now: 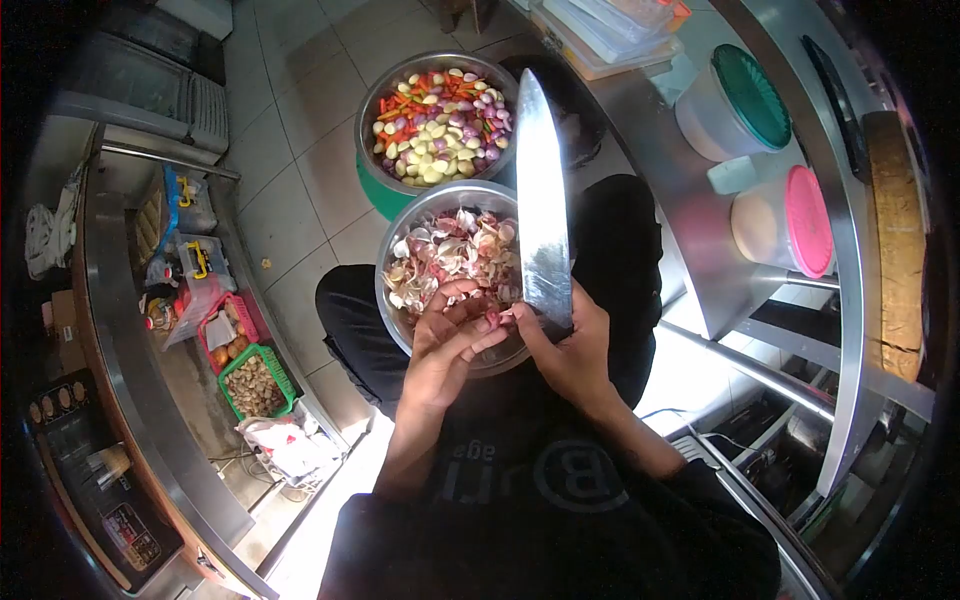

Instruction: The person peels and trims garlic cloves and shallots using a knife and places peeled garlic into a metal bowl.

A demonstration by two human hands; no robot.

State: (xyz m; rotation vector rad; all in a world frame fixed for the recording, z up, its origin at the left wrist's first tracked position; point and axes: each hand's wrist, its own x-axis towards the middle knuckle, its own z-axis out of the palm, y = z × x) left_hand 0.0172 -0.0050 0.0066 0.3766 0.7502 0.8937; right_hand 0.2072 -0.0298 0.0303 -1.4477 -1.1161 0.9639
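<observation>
My left hand (440, 350) pinches a small reddish-pink clove (492, 319); whether it is garlic or shallot I cannot tell. In my right hand (575, 350) is a large kitchen knife (543, 200), its broad blade pointing up and away from me. The right thumb meets the clove, where a bit of pale skin shows. Both hands are over the near rim of a metal bowl (386, 290) on my lap, which holds garlic and shallot peelings (455, 250). Beyond it, another metal bowl (362, 125) contains peeled garlic (440, 150), shallots (492, 110) and red chillies (400, 100).
Under the far bowl shows something green (375, 190). At right, a steel counter (650, 150) carries tubs with a green lid (750, 95) and a pink lid (808, 220). On the left shelf are a green basket (283, 378), a pink basket (250, 320) and plastic boxes.
</observation>
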